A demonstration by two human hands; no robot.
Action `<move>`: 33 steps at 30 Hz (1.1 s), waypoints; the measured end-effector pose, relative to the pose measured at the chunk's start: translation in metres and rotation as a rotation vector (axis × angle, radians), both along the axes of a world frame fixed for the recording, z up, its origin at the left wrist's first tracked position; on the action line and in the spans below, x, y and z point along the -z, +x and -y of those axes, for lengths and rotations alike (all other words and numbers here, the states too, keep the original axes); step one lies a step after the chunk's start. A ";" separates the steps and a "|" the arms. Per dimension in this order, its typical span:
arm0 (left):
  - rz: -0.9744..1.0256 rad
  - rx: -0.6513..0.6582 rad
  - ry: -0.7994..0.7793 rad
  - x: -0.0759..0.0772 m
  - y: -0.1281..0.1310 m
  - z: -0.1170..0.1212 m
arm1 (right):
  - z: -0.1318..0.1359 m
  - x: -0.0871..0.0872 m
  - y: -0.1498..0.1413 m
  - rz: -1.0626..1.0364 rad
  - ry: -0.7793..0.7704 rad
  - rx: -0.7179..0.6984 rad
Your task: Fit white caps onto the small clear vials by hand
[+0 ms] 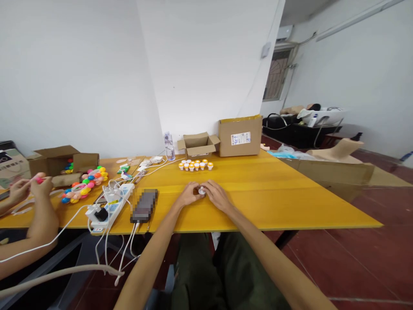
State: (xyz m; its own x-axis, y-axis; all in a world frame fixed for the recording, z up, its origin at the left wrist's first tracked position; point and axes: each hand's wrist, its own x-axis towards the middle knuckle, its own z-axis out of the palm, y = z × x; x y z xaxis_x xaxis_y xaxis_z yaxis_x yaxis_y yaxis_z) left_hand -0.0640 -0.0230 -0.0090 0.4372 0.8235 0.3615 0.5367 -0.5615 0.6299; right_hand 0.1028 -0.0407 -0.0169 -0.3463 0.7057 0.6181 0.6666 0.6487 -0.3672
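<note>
Just in front of me at the table, my left hand (189, 193) and my right hand (217, 196) meet around a small white cup (201, 190). The fingers of both hands are curled onto it and cover much of its sides. Past my hands stands a cluster of small white cups with orange-rimmed lids (196, 165), set close together in rows. The held cup looks similar in size, but its details are too small to make out.
An open cardboard box (198, 150), a taped carton (240, 137) and a bottle (169, 146) stand by the wall. To the left lie a phone (145, 206), a power strip (112, 209) with tangled cables, and colourful ball strings (85, 185). Another person's hands (32, 187) work at far left.
</note>
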 end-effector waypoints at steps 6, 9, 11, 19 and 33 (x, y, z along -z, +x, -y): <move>0.005 -0.009 -0.006 0.000 0.000 0.001 | 0.002 -0.003 -0.001 -0.011 -0.022 0.005; 0.010 -0.015 -0.007 0.000 0.000 0.001 | 0.001 -0.002 -0.002 -0.018 -0.024 0.016; 0.017 -0.010 -0.007 -0.001 0.001 0.002 | 0.000 -0.001 -0.002 -0.020 -0.023 0.040; 0.016 0.002 0.002 -0.001 0.000 0.002 | -0.002 0.001 -0.003 -0.019 -0.001 0.114; 0.008 0.012 0.027 0.004 0.000 -0.001 | 0.000 0.004 -0.001 -0.051 0.014 0.172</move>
